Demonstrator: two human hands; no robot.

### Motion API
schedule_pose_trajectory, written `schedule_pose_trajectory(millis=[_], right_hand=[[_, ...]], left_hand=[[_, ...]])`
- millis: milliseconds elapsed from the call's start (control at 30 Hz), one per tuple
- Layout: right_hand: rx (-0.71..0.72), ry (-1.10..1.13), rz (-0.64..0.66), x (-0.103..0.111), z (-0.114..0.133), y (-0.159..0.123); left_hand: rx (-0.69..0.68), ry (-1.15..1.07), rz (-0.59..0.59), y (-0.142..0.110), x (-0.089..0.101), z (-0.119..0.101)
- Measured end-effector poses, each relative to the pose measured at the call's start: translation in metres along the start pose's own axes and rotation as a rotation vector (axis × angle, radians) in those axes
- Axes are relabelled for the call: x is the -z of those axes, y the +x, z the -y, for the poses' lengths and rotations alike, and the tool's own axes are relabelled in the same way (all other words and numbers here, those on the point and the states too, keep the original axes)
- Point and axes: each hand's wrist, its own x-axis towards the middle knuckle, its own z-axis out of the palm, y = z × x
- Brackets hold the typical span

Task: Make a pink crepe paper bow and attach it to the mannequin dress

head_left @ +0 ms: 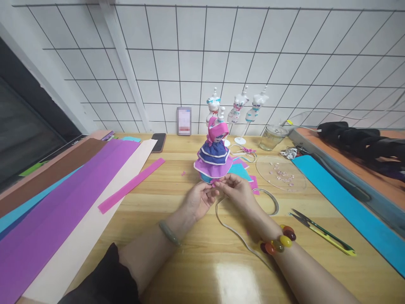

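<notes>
A small mannequin (215, 154) in a layered paper dress of blue, pink and purple, with a pink headscarf, stands on the wooden table (196, 261). My left hand (200, 199) and my right hand (238, 190) meet just in front of its skirt hem, fingers pinched together on a small pink scrap and the end of a thin white ribbon (236, 234). The ribbon trails back across the table under my right wrist. What exactly lies between the fingertips is partly hidden.
Long paper sheets in purple (60, 211), cream, brown and blue lie at left, with a loose pink strip (131, 185). Scissors (322, 232) lie at right by a blue sheet (348, 207). Behind stand three white mannequins (242, 107), a glass jar (272, 137), a clear plate (281, 173) and a phone (158, 142).
</notes>
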Motion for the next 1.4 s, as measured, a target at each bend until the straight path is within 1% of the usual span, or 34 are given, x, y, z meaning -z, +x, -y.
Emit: schedule_pose_trajectory(millis=[167, 433, 533, 633, 733, 833, 900, 933, 1033, 1100, 1133, 1200, 1267, 1333, 1400], right_hand=[[-0.021, 0.000, -0.024, 0.000, 0.000, 0.001], [-0.011, 0.010, -0.037, -0.002, 0.000, 0.002], [-0.011, 0.010, -0.019, -0.001, 0.000, 0.002], [-0.011, -0.006, 0.041, 0.005, 0.003, 0.001], [-0.051, -0.074, 0.039, 0.017, 0.011, -0.002], [-0.087, -0.118, -0.056, 0.033, 0.029, -0.009], [-0.098, -0.177, -0.127, 0.044, 0.048, -0.014], [-0.091, -0.226, -0.141, 0.048, 0.059, -0.016], [0.040, -0.391, -0.181, 0.052, 0.098, -0.017], [0.177, -0.488, -0.182, 0.048, 0.125, -0.010], [0.270, -0.522, -0.183, 0.043, 0.137, -0.004], [0.407, -0.592, -0.115, 0.032, 0.158, 0.012], [0.490, -0.663, 0.001, 0.019, 0.174, 0.029], [0.508, -0.763, 0.094, 0.009, 0.184, 0.045], [0.518, -0.840, 0.152, 0.002, 0.189, 0.055]], left_hand=[[0.004, 0.000, 0.007, 0.000, 0.000, 0.000], [-0.018, 0.012, -0.002, 0.002, 0.002, 0.002], [-0.017, 0.015, 0.005, 0.001, 0.002, 0.003], [-0.021, 0.020, 0.018, 0.001, 0.002, 0.002], [-0.030, 0.037, 0.020, 0.000, 0.003, 0.001], [-0.021, 0.055, 0.025, 0.000, 0.005, 0.000], [-0.022, 0.060, 0.038, -0.001, 0.006, 0.001], [-0.024, 0.060, 0.046, -0.001, 0.006, 0.001], [-0.025, 0.055, 0.069, -0.001, 0.007, 0.003], [-0.028, 0.058, 0.079, -0.002, 0.007, 0.004], [-0.031, 0.060, 0.083, -0.003, 0.007, 0.004], [-0.037, 0.063, 0.083, -0.004, 0.006, 0.004], [-0.037, 0.061, 0.084, -0.006, 0.006, 0.003], [-0.035, 0.053, 0.084, -0.008, 0.005, 0.003], [-0.031, 0.046, 0.088, -0.008, 0.005, 0.003]])
